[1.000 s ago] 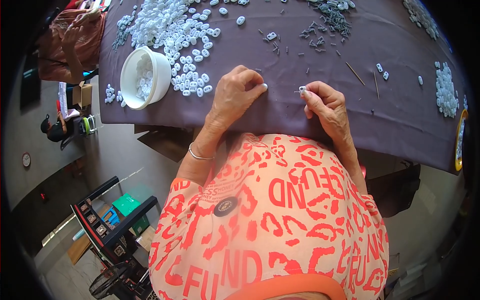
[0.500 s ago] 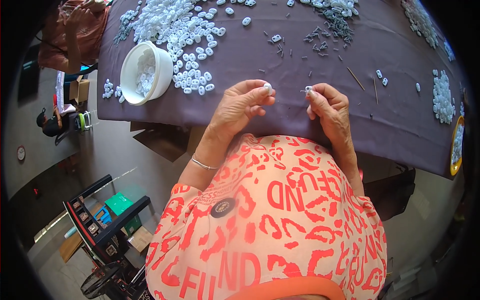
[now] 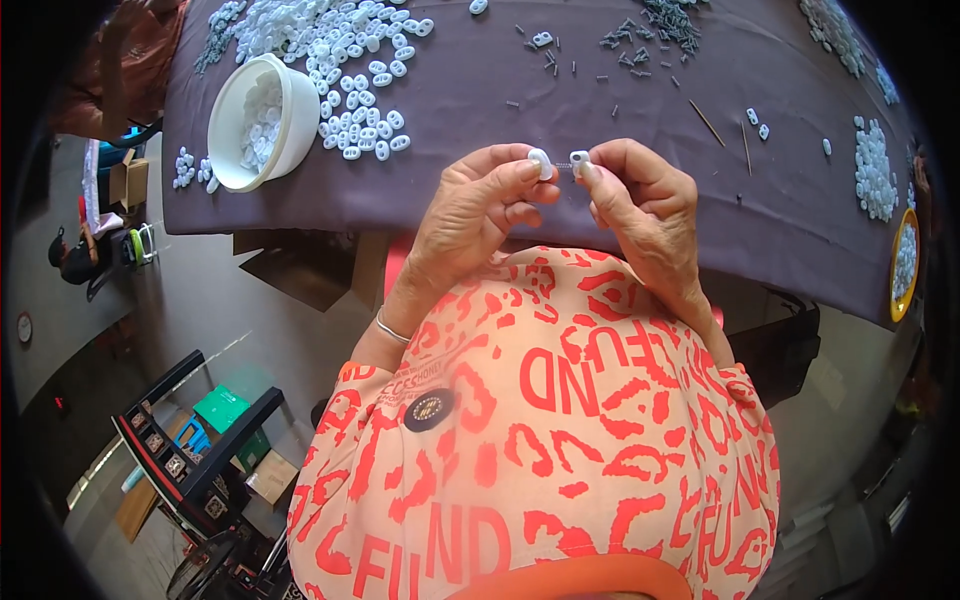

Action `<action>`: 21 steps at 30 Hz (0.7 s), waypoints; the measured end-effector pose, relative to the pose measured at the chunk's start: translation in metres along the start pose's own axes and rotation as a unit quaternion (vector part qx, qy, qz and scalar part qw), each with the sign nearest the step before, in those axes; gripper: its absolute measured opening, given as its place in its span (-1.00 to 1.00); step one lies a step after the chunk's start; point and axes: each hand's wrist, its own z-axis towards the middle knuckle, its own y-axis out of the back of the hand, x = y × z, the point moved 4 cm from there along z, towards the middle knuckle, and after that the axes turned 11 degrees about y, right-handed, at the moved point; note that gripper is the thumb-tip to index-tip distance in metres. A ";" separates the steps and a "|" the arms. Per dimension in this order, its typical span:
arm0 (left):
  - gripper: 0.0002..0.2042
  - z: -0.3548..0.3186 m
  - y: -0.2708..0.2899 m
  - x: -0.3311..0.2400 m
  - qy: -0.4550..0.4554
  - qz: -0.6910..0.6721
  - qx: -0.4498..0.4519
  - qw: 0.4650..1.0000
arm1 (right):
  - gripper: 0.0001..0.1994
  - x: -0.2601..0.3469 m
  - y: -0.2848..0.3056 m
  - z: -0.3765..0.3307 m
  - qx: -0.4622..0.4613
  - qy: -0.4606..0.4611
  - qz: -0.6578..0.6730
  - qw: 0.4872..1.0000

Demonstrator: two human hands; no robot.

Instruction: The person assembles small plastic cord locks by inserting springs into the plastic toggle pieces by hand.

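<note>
Between the thumb and fingers of my left hand (image 3: 490, 195) is a white oval plastic piece (image 3: 540, 163), held upright at the fingertips. My right hand (image 3: 645, 205) pinches a small white plastic piece with a dark hole (image 3: 579, 158). From that piece a thin metal spring (image 3: 564, 165) points left toward the oval one. The two pieces face each other a short way apart above the table's near edge. My fingertips hide parts of both.
A white tub (image 3: 222, 135) of small white parts stands at left beside a heap of white oval pieces (image 3: 350, 50). Grey springs (image 3: 670, 30) lie scattered at the back. Two thin sticks (image 3: 706, 122), more white pieces (image 3: 874, 170) and a yellow-rimmed bowl (image 3: 897, 290) are at right.
My hands have come closer together, bringing the spring-bearing piece near the oval piece. The whole view has shifted slightly, so the table things appear higher and further left.
</note>
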 end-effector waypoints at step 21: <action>-0.84 -0.010 -0.006 -0.001 -0.048 0.082 -0.059 0.994 | -0.91 -0.004 -0.004 -0.005 0.026 -0.003 -0.049 0.998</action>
